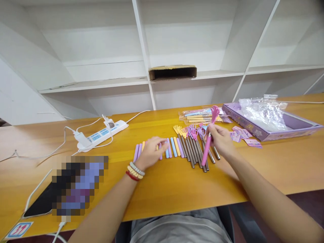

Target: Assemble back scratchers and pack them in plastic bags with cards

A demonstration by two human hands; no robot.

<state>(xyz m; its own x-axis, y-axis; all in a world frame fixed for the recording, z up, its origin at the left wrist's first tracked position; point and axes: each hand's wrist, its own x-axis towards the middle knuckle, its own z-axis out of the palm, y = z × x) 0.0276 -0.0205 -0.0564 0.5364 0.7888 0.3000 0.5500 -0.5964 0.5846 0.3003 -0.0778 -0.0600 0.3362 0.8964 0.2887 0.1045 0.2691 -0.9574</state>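
The one camera is worn on the head; it looks forward and down across the table (167,192); it is close, with the left hand (152,152) and right hand (222,139) near mid-frame and grey clothing (177,227) at the bottom edge; white shelving (187,37), farther off, fills the top; the view tilts, the table's far edge rising rightward.

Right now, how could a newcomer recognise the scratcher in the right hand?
On the table, right of the coloured tubes, lie loose scratchers. Over them the right hand holds the pink scratcher, claw up; a pink grip covers its lower end, while those below end in bare metal.
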